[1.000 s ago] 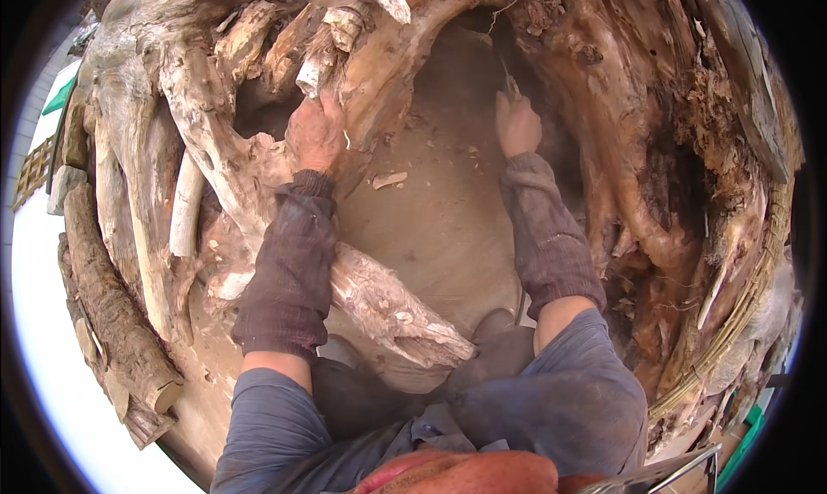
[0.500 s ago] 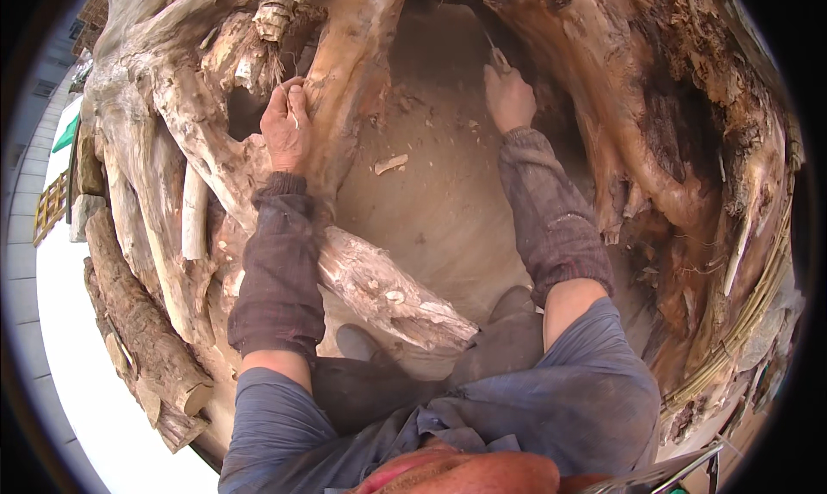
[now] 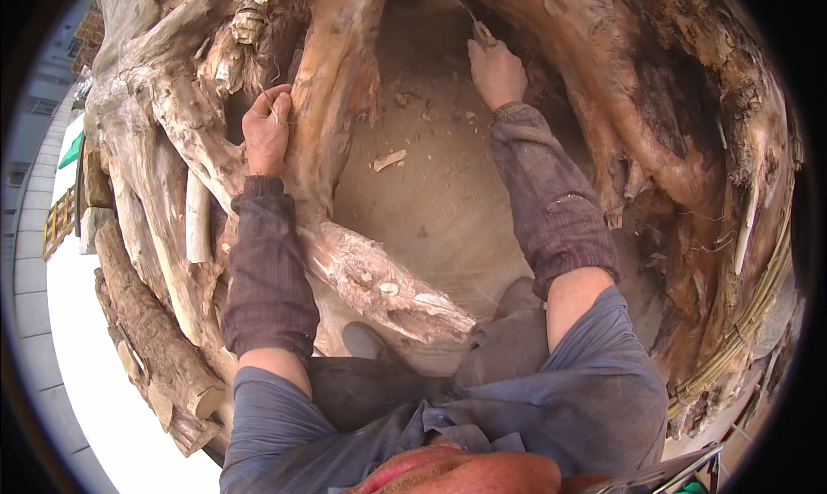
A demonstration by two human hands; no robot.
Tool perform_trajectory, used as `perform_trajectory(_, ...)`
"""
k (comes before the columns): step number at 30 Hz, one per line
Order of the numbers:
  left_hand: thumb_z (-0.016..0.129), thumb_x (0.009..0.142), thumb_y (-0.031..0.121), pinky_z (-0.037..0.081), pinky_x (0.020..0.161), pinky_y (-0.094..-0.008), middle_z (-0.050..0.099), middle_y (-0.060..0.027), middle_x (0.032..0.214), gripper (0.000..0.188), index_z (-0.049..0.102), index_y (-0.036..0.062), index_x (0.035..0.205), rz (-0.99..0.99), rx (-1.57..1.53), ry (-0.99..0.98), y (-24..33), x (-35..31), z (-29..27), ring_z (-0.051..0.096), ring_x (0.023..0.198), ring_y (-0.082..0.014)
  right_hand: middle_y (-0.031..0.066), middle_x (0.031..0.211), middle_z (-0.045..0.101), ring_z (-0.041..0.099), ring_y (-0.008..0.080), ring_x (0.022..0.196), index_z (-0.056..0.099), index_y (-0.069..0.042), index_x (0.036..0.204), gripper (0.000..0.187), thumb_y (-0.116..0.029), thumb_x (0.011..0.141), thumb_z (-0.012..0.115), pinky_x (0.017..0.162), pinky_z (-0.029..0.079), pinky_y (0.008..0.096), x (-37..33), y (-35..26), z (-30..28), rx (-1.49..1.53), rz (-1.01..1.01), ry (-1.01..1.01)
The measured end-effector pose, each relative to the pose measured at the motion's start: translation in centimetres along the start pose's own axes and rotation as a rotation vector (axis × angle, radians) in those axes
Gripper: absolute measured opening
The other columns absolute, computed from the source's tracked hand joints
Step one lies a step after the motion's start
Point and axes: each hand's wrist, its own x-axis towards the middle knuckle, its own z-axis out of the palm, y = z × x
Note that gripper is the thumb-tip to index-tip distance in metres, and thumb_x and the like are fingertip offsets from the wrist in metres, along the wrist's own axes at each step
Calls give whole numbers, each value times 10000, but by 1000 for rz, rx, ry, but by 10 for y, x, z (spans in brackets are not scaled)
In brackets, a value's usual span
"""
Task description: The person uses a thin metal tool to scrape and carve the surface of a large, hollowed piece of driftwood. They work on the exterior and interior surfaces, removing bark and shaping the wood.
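Toward the far end of a hollow between big tree roots, my right hand (image 3: 500,75) is closed around the handle of a thin-shafted hand tool (image 3: 484,34). Its slender shaft points into the shadow, where the working end is hard to make out. Beside a thick upright root (image 3: 332,85) on the left, my left hand (image 3: 266,132) has its fingers curled and pinched together. A thin pale strand shows at these fingertips; whether they grip it or something else is unclear. A small wood chip (image 3: 389,160) lies on the dusty ground between my hands.
A broken pale log (image 3: 388,287) lies across the front of the hollow, near my feet. Massive roots (image 3: 680,171) rise on the right, and a gnarled root (image 3: 185,124) stands on the left. Cut logs (image 3: 159,330) are stacked at the lower left.
My right hand has moved farther into the hollow and slightly left with the tool. My left hand has shifted left and a little nearer, still beside the root. The view has shifted slightly too.
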Motion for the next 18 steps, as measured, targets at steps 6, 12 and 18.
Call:
perform_trajectory(6,629,1008,230,478,833,-249,717,-16,951,289,712,-10,1146,32,49,-67,4,0,-3,582,887,-83,309,997,698,665,494,987,657,6,1079,531,-498,940,565,891,510,554,1,-4,-2,-6,-52,-28)
perform_trajectory(12,616,1017,222,474,825,-234,712,-11,932,276,710,-4,1146,37,26,-71,10,-4,-2,572,873,-73,304,1011,698,655,501,1013,653,13,1124,526,-468,933,564,901,504,556,1,11,2,-35,7,-58)
perform_trajectory(18,583,1033,220,475,867,-253,722,-22,1001,292,697,-7,1177,-8,114,-79,10,-5,-1,594,936,-79,307,1024,696,644,494,1048,663,19,1108,523,-465,933,565,920,490,549,-10,12,-12,-57,50,-73)
